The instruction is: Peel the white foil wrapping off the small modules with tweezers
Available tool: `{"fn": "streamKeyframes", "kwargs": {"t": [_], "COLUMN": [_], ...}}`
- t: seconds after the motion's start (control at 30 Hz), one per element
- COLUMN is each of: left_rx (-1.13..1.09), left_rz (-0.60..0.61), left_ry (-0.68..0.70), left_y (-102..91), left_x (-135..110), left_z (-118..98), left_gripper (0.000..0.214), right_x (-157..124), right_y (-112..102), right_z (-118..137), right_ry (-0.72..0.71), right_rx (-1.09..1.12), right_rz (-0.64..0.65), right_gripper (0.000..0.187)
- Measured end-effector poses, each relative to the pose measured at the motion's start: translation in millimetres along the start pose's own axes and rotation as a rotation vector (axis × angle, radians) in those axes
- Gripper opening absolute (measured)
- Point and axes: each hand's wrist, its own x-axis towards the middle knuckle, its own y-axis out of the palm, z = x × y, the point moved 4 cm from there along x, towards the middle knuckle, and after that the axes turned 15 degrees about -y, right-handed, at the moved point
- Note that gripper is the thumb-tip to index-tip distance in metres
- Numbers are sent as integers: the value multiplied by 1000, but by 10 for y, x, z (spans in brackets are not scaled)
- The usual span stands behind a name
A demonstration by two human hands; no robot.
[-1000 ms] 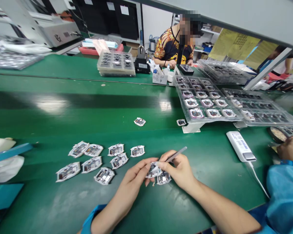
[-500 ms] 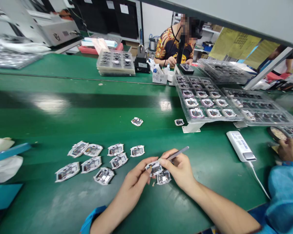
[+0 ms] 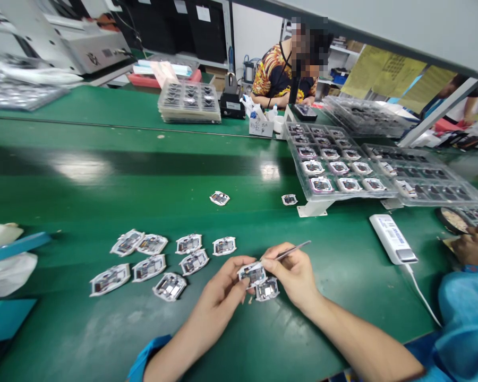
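My left hand (image 3: 223,286) pinches a small white-framed electronic module (image 3: 252,274) just above the green belt (image 3: 143,180). My right hand (image 3: 292,273) is closed round thin metal tweezers (image 3: 289,250), their hidden tip at the module's upper edge. A second module (image 3: 266,289) lies on the belt directly under my hands. Several similar modules (image 3: 151,262) are spread out to the left of my hands. Two more modules lie farther out, one (image 3: 219,198) mid-belt and one (image 3: 289,199) nearer the trays.
Clear trays (image 3: 334,170) filled with modules stand at the right, with a white device (image 3: 392,239) and its cable beside them. A co-worker's hand (image 3: 472,246) and blue sleeve sit at the far right. Another person sits across the belt. A tray stack (image 3: 189,103) stands farther back.
The module in my left hand has turned flatter and risen slightly, and the tweezers have tilted lower. The two far loose modules have drifted left on the belt.
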Motion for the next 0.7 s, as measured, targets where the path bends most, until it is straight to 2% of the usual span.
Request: {"fn": "streamKeyframes", "kwargs": {"t": [0.4, 0.7], "left_rx": [30, -17], "left_rz": [33, 20], "left_ry": [13, -14], "left_y": [-55, -65], "left_x": [29, 55], "left_z": [51, 86], "left_gripper": [28, 25], "right_x": [7, 1], "right_y": [10, 12], "right_z": [21, 68], "right_ry": [-67, -213], "right_rx": [40, -9], "right_rz": [46, 125], "right_gripper": [12, 8]}}
